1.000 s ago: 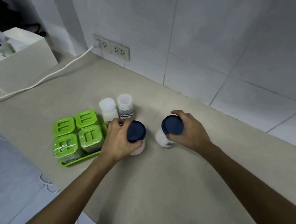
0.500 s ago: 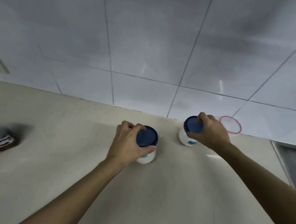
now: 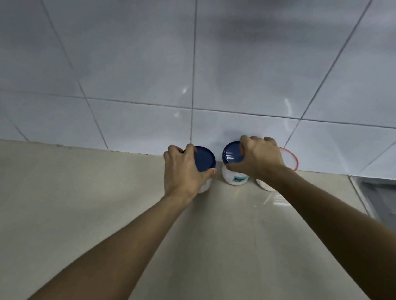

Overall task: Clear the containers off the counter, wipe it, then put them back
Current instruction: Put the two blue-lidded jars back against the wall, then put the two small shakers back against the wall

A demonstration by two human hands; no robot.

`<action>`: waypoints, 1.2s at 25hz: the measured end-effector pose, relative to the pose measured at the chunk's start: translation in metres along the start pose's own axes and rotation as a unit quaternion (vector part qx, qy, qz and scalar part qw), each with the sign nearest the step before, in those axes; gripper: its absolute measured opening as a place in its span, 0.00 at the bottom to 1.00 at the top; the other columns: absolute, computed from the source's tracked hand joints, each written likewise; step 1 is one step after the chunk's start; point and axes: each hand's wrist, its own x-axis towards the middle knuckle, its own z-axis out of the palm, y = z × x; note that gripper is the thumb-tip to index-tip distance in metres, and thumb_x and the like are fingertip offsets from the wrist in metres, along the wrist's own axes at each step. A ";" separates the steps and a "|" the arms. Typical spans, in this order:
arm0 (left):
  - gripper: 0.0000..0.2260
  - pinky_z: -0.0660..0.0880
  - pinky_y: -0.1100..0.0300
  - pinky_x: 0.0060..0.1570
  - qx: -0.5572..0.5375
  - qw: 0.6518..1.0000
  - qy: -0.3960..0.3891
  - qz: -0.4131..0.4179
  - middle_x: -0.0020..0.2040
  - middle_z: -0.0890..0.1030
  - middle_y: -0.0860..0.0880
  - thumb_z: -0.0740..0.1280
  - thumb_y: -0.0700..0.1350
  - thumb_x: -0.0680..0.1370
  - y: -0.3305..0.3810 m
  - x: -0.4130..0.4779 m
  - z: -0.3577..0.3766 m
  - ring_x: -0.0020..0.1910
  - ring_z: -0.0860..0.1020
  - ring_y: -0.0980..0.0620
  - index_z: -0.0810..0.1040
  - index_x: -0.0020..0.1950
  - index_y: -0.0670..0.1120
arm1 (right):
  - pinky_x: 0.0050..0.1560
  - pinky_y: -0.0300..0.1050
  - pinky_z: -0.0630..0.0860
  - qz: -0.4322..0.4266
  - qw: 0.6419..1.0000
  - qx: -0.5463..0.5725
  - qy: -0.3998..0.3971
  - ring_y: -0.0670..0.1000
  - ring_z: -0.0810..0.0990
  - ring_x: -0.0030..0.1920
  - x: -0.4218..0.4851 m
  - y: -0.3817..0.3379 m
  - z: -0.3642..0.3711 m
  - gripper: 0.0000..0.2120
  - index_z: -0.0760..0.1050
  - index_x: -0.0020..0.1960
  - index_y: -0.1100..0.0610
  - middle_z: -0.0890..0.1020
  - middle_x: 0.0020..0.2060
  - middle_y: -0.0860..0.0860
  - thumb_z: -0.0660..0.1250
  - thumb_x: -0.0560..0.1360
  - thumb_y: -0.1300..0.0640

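Pale grey wall tiles (image 3: 129, 52) fill the upper half of the frame, and the beige bench (image 3: 71, 203) spreads across the lower half. Both of your forearms reach up from the bottom edge towards the back of the bench, where it meets the wall.

Your left grip (image 3: 183, 170) is clenched from above round the dark lid of the left blue-lidded jar (image 3: 204, 160), just left of centre frame. Its white body shows below your thumb. Your right grip (image 3: 261, 158) is clenched the same way round the lid of the right blue-lidded jar (image 3: 231, 154), whose white body carries a small teal label. The two jars sit just beside each other, close to the wall. Whether their bases rest on the bench cannot be told.

Behind your right grip stands a red-rimmed container (image 3: 291, 159), half hidden, right of the right jar. A grey sink (image 3: 391, 200) lies at the right edge.
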 end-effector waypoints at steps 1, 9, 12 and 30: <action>0.31 0.72 0.55 0.57 0.004 1.000 -0.002 0.004 0.58 0.69 0.43 0.75 0.60 0.66 0.004 0.007 0.006 0.60 0.68 0.45 0.72 0.63 0.47 | 0.46 0.46 0.68 0.006 1.000 0.005 0.001 0.54 0.71 0.40 0.002 0.005 0.006 0.26 0.70 0.52 0.58 0.80 0.46 0.56 0.69 0.67 0.39; 0.31 0.73 0.54 0.54 0.026 0.999 0.022 -0.018 0.59 0.70 0.41 0.75 0.60 0.66 0.022 0.044 0.029 0.60 0.68 0.43 0.72 0.60 0.44 | 0.43 0.50 0.74 0.002 0.998 0.063 0.004 0.59 0.75 0.44 0.024 0.012 0.017 0.30 0.71 0.54 0.60 0.72 0.50 0.57 0.70 0.67 0.36; 0.30 0.73 0.53 0.55 0.023 0.999 0.030 -0.007 0.59 0.70 0.41 0.69 0.63 0.70 0.019 0.040 0.038 0.61 0.68 0.43 0.72 0.62 0.43 | 0.43 0.46 0.68 -0.036 0.996 0.082 0.012 0.58 0.75 0.45 0.023 0.024 0.020 0.22 0.71 0.43 0.58 0.75 0.46 0.56 0.69 0.69 0.38; 0.15 0.75 0.48 0.54 0.128 0.975 -0.102 0.150 0.63 0.74 0.42 0.65 0.46 0.75 -0.118 -0.089 -0.124 0.61 0.73 0.41 0.76 0.60 0.42 | 0.46 0.47 0.77 -0.241 0.966 0.084 -0.039 0.53 0.80 0.47 -0.087 -0.073 0.018 0.08 0.74 0.50 0.53 0.79 0.51 0.51 0.65 0.75 0.50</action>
